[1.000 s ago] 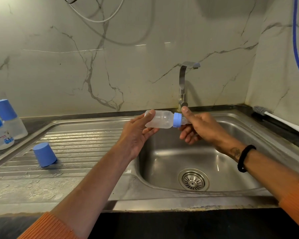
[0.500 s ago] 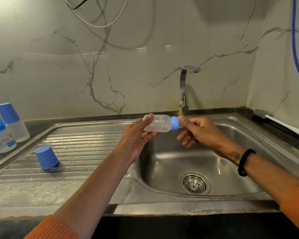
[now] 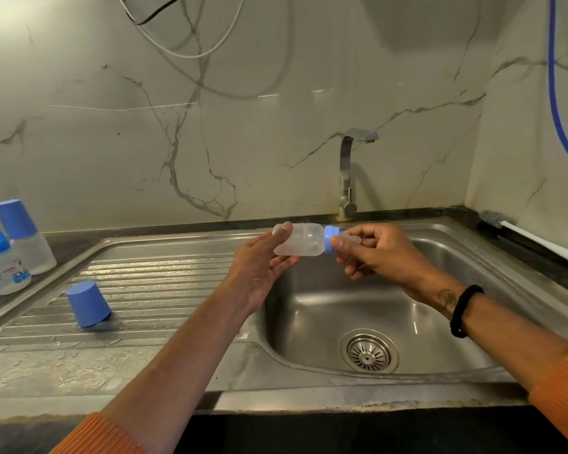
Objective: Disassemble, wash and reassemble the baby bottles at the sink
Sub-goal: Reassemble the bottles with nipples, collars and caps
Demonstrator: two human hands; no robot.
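Note:
A clear baby bottle (image 3: 300, 240) lies sideways in the air over the left edge of the sink basin (image 3: 358, 309). My left hand (image 3: 259, 267) holds its base end, thumb on top. My right hand (image 3: 377, 252) grips the blue collar ring (image 3: 329, 240) at the neck, with the clear teat sticking out past my fingers. A loose blue cap (image 3: 87, 304) lies mouth-down on the ribbed drainboard (image 3: 151, 290). Two more bottles with blue tops (image 3: 4, 260) (image 3: 25, 237) stand at the far left on the counter.
The steel tap (image 3: 350, 178) rises behind the basin, no water running. A bottle brush (image 3: 532, 239) with a white handle lies on the dark counter at the right. The drain strainer (image 3: 369, 354) sits in the basin floor. Cables and a blue hose (image 3: 554, 93) hang on the wall.
Both hands and the bottle have dropped slightly away from the tap. My right hand's grip has shifted on the collar, and the teat now shows beyond the fingers.

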